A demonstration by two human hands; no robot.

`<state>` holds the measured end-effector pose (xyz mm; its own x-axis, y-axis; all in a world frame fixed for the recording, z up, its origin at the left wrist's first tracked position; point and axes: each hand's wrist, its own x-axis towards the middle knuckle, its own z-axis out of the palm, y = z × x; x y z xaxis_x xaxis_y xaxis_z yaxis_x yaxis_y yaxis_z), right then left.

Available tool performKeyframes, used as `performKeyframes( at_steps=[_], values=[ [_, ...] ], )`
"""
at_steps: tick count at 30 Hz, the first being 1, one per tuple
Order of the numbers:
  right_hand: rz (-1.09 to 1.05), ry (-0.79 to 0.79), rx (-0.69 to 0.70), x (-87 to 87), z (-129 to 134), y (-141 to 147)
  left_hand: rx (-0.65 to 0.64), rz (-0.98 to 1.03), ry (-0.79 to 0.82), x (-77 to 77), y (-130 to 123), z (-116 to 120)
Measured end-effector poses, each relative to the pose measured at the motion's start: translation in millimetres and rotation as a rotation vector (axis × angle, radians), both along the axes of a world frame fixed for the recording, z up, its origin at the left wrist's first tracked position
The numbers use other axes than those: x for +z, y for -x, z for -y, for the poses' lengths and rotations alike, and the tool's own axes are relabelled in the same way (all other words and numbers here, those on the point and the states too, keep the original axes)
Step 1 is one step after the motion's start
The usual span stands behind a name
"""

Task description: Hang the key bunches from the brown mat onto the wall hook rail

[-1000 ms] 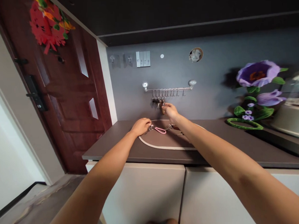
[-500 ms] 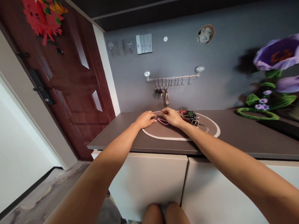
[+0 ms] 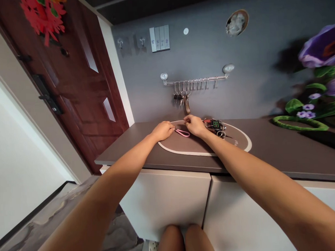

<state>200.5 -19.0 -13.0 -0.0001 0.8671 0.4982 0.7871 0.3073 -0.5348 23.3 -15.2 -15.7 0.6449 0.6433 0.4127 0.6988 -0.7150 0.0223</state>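
A pink strap loop [image 3: 182, 132] lies on the brown oval mat [image 3: 182, 152] with its pale rim. My left hand [image 3: 163, 130] rests at the mat's left side, its fingers closed on the end of the strap. Just right of the loop is my right hand [image 3: 194, 125], fingers bent together over the mat; whatever they may hold is too small to make out. Beside its wrist, on the right, sits a bunch of keys with a black fob [image 3: 216, 124] and metal rings.
Several keys [image 3: 181, 99] hang from a hook rail [image 3: 196, 80] on the grey wall behind the mat. Purple flowers [image 3: 321, 50] and a green ring [image 3: 299, 126] stand at the right of the counter [image 3: 267, 155]. A dark red door [image 3: 81, 92] is on the left.
The view has shifted slightly. My right hand has moved a little away from the pink loop, which shows more fully. The metal piece by my left fingertips is now mostly covered.
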Motion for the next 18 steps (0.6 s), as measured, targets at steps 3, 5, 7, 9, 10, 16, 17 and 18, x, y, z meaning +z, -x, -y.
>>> performKeyframes(
  at_steps=[3, 5, 7, 9, 10, 16, 17, 18],
  values=[
    [-0.003, -0.003, 0.006, 0.5, -0.1, 0.5, 0.022, 0.006, -0.017, -1.1, 0.7, -2.9],
    [-0.001, -0.013, 0.011, 0.3, -0.3, 0.9, 0.05, 0.019, -0.04, -1.7, 0.7, -4.4],
    [0.006, -0.019, 0.015, -0.1, -0.6, 1.4, 0.093, 0.051, -0.057, -2.0, 0.6, -5.2],
    [0.015, -0.015, 0.014, -0.2, -0.7, 2.0, 0.133, 0.092, -0.066, -2.0, 0.5, -5.5],
    [0.02, -0.011, 0.016, -0.2, -0.7, 2.3, 0.144, 0.112, -0.067, -1.9, 0.5, -5.6],
    [0.033, -0.001, 0.029, 0.7, 1.8, 3.6, 0.156, 0.212, -0.054, -0.9, 0.0, -5.4],
    [0.036, -0.001, 0.031, 1.0, 2.8, 3.8, 0.153, 0.232, -0.049, -0.6, -0.1, -5.1],
    [0.039, 0.0, 0.032, 1.3, 3.7, 4.0, 0.149, 0.26, -0.042, -0.4, -0.2, -4.8]
  ],
)
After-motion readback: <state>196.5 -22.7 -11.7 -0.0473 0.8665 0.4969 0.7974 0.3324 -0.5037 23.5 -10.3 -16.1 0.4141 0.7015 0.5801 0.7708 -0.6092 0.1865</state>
